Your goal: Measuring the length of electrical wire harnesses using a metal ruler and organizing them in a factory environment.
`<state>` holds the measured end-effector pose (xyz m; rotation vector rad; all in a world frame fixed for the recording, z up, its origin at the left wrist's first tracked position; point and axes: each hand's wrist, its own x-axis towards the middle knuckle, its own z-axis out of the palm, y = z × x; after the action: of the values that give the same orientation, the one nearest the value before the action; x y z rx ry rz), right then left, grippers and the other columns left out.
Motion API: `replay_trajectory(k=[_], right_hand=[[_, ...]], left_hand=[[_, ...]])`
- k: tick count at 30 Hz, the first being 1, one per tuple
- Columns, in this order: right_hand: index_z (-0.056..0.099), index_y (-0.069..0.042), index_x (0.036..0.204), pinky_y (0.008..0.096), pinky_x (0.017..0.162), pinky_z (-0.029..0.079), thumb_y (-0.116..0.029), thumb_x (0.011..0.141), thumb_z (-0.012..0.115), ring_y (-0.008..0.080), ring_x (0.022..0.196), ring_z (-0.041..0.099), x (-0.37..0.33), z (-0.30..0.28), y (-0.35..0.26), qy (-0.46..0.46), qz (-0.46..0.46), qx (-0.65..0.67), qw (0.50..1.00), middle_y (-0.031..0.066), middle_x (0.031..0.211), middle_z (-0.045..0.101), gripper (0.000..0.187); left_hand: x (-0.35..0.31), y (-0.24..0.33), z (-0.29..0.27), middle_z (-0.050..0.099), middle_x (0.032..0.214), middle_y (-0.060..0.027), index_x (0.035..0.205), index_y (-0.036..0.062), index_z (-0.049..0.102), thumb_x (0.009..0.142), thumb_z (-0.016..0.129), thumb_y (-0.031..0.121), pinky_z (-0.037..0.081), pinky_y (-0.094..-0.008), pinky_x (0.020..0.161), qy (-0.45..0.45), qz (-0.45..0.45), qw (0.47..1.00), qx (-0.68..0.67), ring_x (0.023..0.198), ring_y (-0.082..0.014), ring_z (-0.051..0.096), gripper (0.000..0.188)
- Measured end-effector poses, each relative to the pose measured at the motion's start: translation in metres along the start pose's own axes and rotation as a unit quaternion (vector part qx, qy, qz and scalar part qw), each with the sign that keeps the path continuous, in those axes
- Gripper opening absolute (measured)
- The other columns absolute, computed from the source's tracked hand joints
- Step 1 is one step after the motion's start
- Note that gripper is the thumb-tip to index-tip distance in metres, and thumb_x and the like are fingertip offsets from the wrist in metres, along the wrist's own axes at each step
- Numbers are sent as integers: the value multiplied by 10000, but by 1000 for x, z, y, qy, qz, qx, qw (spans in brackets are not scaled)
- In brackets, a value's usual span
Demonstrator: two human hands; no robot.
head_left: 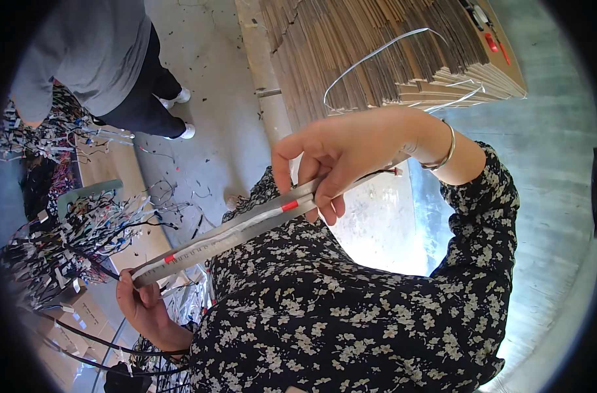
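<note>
A long metal ruler (200, 253) slants across my front, its right end higher in the picture. Along it runs a thin white cable (236, 229), and two red bands (290, 205) sit on the strip. My left hand (151, 314) pinches the ruler and cable at the lower left end. Near the other end my right hand (367, 147) is closed around them, thumb on the near side. Past its fingers a dark wire with a small white and red connector (397, 171) sticks out. Part of the cable is hidden under the right fingers.
Bundles of dark and white wire harnesses (89, 229) lie on a bench at left. A person in grey (92, 59) stands beyond. Stacked flat cardboard (364, 59) with a loose white strap stands at the far side, tools (492, 42) on it. Cardboard boxes (82, 321) are at lower left.
</note>
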<state>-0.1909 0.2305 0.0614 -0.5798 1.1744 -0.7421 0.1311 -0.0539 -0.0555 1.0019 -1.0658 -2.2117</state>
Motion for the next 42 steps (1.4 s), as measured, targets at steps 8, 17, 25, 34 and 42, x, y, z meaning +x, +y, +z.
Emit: replay_trajectory(k=[8,17,25,34,42], right_hand=[[407,56,1210,277,794,570,148,874,515,210,914,709,1,-5,5,-49,-5,42,998,226,1055,675,364],[394,60,1216,277,831,569,164,865,518,205,941,706,0,-4,8,-54,-10,28,998,224,1077,671,387],[400,51,1234,240,790,556,145,867,551,166,916,703,-4,7,-2,-47,-22,-1,999,181,1064,692,407],[458,36,1211,242,768,519,80,843,608,130,885,693,-14,17,-11,5,-11,-73,997,138,998,718,400],[445,47,1224,258,779,545,90,853,602,149,885,698,-11,15,-5,-7,-18,-10,1000,160,1037,706,405]], left_hand=[[3,1,-9,413,526,30,913,-2,573,979,552,202,177,-200,408,-39,9,999,-19,425,-29,290,215],[1,2,-7,417,527,25,915,-6,578,973,562,196,174,-203,407,-24,9,1000,-15,425,-32,280,211],[1,2,-9,404,523,28,924,-13,558,984,539,197,174,-200,413,-50,5,999,-17,429,-29,274,219],[-1,3,-5,382,520,38,924,-17,545,991,523,200,196,-196,431,-58,28,998,-13,443,-24,279,228],[1,3,-4,386,520,42,925,-15,552,985,536,197,207,-192,440,-66,24,997,-15,439,-27,282,221]])
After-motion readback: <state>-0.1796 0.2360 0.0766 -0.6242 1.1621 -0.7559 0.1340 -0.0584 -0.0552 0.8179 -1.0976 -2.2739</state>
